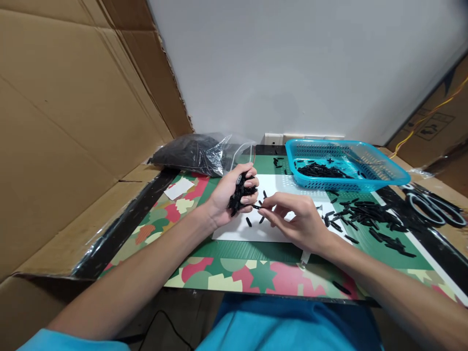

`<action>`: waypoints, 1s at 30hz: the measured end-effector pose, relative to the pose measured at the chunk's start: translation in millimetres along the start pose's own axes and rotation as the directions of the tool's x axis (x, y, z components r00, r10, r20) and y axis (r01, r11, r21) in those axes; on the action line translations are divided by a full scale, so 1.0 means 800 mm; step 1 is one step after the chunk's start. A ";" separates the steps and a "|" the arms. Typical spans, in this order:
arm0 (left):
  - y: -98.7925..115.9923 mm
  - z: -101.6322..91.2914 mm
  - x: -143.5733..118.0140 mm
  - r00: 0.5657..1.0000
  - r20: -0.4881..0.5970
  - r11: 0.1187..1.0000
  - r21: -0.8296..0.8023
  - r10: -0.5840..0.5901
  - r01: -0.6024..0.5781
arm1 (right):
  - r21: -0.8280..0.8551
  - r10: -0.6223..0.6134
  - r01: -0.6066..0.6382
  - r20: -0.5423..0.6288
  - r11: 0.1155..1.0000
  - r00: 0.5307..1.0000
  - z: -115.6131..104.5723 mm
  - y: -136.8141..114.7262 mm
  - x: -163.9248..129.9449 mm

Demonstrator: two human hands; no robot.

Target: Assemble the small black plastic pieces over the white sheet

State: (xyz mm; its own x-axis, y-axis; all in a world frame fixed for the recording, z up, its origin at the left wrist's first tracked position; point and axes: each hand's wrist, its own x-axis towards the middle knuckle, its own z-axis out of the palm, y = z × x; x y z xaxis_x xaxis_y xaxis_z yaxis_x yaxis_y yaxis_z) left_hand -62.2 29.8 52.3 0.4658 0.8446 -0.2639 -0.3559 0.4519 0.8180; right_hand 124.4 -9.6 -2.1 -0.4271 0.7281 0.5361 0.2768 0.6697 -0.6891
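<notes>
My left hand (234, 191) is curled round a bunch of small black elongated pieces (239, 192), which stick out between its fingers. To its right, my right hand (288, 217) pinches one slim black piece (257, 207) between thumb and forefinger, close beside the bunch. Both hands are above a white sheet (234, 234), where a few loose black pieces (248, 222) lie. The exact kind of these pieces is too small to make out. A larger heap of the same pieces (369, 214) spreads on the green surface right of my right hand.
A blue plastic basket (347, 184) with more black pieces stands at the back right. A clear bag (193, 152) full of dark material lies at the back left. Scissors (433, 207) rest at the right edge. Cardboard (73, 122) walls the left side; a white wall (292, 63) rises behind.
</notes>
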 end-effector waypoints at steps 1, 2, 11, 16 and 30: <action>0.001 -0.002 0.000 1.000 -0.003 1.000 -0.007 0.009 -0.009 | -0.002 -0.005 0.005 -0.009 1.000 1.000 -0.002 -0.001 0.000; 0.002 -0.004 0.001 1.000 -0.003 1.000 -0.009 0.014 -0.014 | 0.002 -0.011 0.012 -0.023 1.000 1.000 -0.004 -0.002 -0.001; -0.005 0.000 -0.005 0.987 0.092 0.980 0.157 -0.134 0.119 | 0.014 -0.057 0.065 -0.304 0.998 0.951 -0.017 0.006 -0.005; -0.012 0.004 -0.009 0.972 0.157 0.963 0.234 -0.175 0.136 | -0.016 -0.079 0.078 -0.344 0.997 0.936 -0.021 0.012 -0.006; -0.017 0.005 -0.010 0.965 0.224 0.962 0.261 -0.139 0.078 | -0.080 -0.154 0.136 -0.298 0.987 0.942 -0.023 0.013 -0.005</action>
State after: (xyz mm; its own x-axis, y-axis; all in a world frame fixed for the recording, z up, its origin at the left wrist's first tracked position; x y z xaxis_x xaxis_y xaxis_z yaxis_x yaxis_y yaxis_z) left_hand -57.7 15.2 45.4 0.6799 0.6879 -0.2540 -0.0948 0.4258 0.8998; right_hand 145.2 -3.0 -2.6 -0.1888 0.6260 0.7567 0.2844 0.7723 -0.5680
